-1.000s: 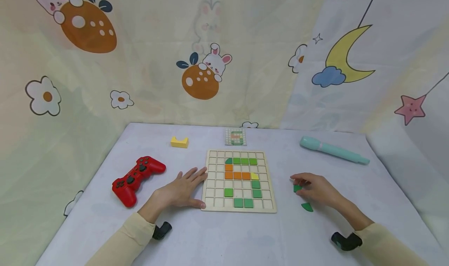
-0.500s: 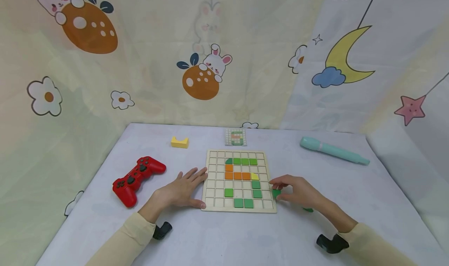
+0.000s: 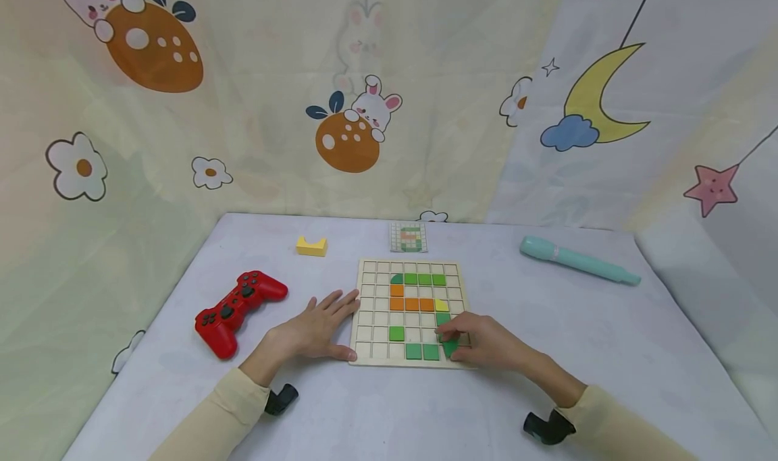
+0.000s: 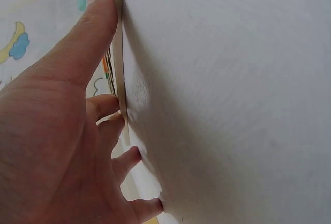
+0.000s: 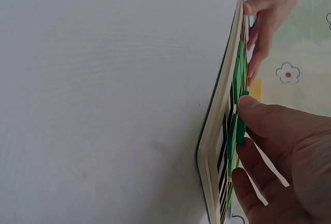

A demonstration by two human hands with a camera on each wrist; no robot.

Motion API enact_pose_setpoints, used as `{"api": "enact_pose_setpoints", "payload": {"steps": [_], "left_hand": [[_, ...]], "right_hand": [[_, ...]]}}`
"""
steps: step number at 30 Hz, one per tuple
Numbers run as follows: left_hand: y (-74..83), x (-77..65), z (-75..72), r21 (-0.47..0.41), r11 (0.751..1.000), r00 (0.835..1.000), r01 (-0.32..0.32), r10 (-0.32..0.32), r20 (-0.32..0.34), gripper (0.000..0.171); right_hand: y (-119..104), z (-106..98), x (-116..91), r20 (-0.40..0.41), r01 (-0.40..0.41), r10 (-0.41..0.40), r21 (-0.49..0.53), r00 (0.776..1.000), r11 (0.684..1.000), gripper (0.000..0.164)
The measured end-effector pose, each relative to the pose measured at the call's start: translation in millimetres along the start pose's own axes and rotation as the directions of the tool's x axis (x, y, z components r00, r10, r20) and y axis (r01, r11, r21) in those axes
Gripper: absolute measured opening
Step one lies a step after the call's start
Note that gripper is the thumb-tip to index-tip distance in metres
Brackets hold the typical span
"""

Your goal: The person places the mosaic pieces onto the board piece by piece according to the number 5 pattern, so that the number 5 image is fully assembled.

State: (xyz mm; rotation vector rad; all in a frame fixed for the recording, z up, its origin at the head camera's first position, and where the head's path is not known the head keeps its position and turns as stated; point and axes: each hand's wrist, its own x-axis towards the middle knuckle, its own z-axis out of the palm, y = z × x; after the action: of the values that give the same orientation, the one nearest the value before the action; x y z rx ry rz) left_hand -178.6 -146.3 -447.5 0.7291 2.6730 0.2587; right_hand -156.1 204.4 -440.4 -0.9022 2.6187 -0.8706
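Observation:
A wooden grid board (image 3: 371, 318) lies on the white-covered table, with green, orange and yellow square tiles in its cells. My left hand (image 3: 311, 329) rests along the board's left edge, fingers spread; in the left wrist view its thumb (image 4: 101, 14) lies against the board's side. Over the lower right cells, my right hand (image 3: 489, 343) pinches a green tile (image 5: 241, 123) between thumb and fingers. That tile is close over the board, near two dark green tiles (image 3: 422, 352) in the lower row. The right hand and wrist hide part of the board's right edge.
Behind the board lies a small pattern card (image 3: 408, 237). A yellow notched block (image 3: 311, 247) and a red game controller (image 3: 240, 312) are on the left. At the back right is a teal pen-shaped stick (image 3: 579, 261). A printed cloth hangs behind the table.
My right hand has carried the green tile leftward from the table to the board's lower right. The green quarter-round piece is now hidden behind the right arm. The left hand stays put.

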Motion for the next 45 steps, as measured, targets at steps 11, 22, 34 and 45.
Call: {"api": "enact_pose_setpoints", "payload": {"steps": [11, 22, 34, 45], "left_hand": [[-0.1, -0.2, -1.1, -0.009, 1.000, 1.000, -0.009, 0.009, -0.007, 0.099], [0.3, -0.1, -0.3, -0.017, 1.000, 1.000, -0.010, 0.010, -0.012, 0.099], [1.3, -2.0, -0.4, -0.013, 1.000, 1.000, -0.008, 0.008, -0.005, 0.099], [0.2, -0.9, 0.6, -0.019, 1.000, 1.000, -0.007, 0.006, -0.010, 0.099]], "right_hand": [[-3.1, 7.1, 1.3, -0.001, 0.021, -0.021, -0.028, 1.000, 0.999, 0.041], [-4.5, 2.7, -3.8, -0.041, 0.002, -0.004, -0.049, 0.999, 0.999, 0.040], [35.3, -45.6, -51.7, -0.139, -0.059, 0.053, -0.034, 0.989, 0.998, 0.044], [63.5, -58.9, -100.0, -0.003, -0.055, 0.055, -0.047, 0.998, 0.997, 0.041]]}}
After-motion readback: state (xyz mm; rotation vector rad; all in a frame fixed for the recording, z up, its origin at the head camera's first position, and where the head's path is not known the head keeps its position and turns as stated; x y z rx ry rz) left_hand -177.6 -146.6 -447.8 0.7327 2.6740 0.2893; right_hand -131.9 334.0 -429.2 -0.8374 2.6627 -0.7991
